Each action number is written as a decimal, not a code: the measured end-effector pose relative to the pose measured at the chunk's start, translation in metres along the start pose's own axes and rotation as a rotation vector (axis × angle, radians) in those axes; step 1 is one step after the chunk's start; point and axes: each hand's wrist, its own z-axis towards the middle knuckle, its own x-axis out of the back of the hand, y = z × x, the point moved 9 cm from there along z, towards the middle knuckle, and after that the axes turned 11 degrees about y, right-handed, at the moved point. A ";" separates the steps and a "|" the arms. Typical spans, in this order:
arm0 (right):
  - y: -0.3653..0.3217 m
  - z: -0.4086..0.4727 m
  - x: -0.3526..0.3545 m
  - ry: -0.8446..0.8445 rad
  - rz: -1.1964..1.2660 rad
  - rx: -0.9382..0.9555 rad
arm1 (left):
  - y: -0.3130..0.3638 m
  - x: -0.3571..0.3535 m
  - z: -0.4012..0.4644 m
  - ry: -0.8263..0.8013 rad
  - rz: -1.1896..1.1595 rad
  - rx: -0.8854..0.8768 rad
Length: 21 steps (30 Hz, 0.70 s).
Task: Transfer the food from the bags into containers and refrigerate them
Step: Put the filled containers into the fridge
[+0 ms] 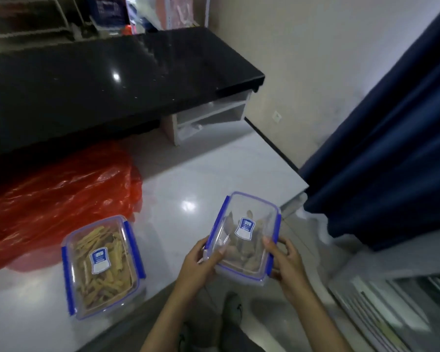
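Both hands, left and right, hold the lidded clear box of brownish pieces in mid-air, fingers curled round its sides. Packing looks done; next comes carrying to the fridge. A second box of pale sticks sits on the glossy floor beside crinkled red bag.

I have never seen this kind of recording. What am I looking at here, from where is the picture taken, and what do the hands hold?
There is no machine: a person wears a camera on the head, looking down at their own hands. The left hand and right hand grip a clear lidded container of brownish food with blue clips, one hand on each side. A second container of yellowish sticks rests closed on the pale countertop, beside a red plastic bag. Behind is a black counter; a dark blue curtain hangs at the right.
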 end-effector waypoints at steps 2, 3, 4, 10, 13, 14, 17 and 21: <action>0.003 -0.003 0.033 0.045 0.032 0.008 | -0.002 -0.026 -0.006 -0.032 0.010 -0.015; 0.005 -0.005 0.050 0.055 0.047 0.007 | -0.003 -0.040 -0.009 -0.056 0.017 -0.029; 0.007 -0.005 0.067 0.063 0.061 0.000 | -0.002 -0.056 -0.013 -0.087 0.019 -0.042; 0.009 0.015 0.176 0.086 0.086 -0.031 | 0.002 -0.163 -0.024 -0.259 0.101 -0.066; 0.010 0.022 0.234 0.082 0.132 -0.058 | -0.008 -0.224 -0.029 -0.308 0.107 -0.017; 0.008 0.023 0.251 0.076 0.138 -0.056 | -0.010 -0.245 -0.032 -0.318 0.116 -0.015; 0.005 0.028 0.311 0.119 0.172 -0.045 | -0.020 -0.319 -0.047 -0.387 0.152 -0.012; 0.012 0.031 0.393 0.230 0.247 -0.046 | -0.036 -0.415 -0.068 -0.502 0.183 -0.007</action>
